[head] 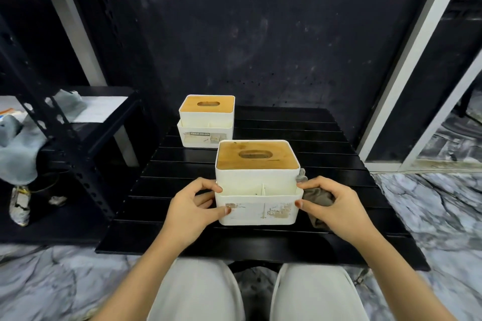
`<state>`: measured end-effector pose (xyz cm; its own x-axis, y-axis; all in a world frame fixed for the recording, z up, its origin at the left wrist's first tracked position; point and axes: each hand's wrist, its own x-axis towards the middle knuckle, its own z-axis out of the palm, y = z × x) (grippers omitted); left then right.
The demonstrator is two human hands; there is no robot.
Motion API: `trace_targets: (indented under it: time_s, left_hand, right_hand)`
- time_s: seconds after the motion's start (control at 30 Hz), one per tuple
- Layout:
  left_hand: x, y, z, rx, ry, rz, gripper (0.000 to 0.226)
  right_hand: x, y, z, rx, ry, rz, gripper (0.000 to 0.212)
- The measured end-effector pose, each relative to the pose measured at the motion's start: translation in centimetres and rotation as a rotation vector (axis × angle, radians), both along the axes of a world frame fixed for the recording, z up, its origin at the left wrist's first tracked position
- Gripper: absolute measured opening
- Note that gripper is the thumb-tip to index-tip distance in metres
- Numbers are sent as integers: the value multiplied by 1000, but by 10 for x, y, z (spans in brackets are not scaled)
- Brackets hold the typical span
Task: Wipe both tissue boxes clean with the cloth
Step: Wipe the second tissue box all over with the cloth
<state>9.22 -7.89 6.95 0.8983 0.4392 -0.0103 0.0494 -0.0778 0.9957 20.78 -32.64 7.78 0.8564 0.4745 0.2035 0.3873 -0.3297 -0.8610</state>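
Left hand (190, 206) pinches the near box (258, 182) at nine o'clock; right hand (331, 203), at three, pinches box and cloth (317, 197).

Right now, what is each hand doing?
Left hand: grips the near tissue box.
Right hand: holds the cloth against that box.

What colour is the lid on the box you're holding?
Light brown wood, on the near tissue box's lid, seen in the head view.
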Motion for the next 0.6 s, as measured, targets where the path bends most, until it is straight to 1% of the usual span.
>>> trace_targets:
  time_s: [0.2,0.37,0.43,0.53,0.6]
  left_hand:
    - [-3,-1,-8,77,41,0,42]
    - [-3,-2,-9,124,43,-2,52]
    - [0,-1,-8,147,43,7,53]
    - [7,-3,-2,207,22,96,48]
    - [15,-7,6,221,8,168,52]
  right_hand:
    - [-5,-2,-11,-24,4,6,29]
    - [-6,-2,-14,26,47,30,28]
    - [-5,-4,-12,36,60,40,28]
    - [0,-5,-1,176,104,-21,23]
    - [6,-3,11,200,51,-100,25]
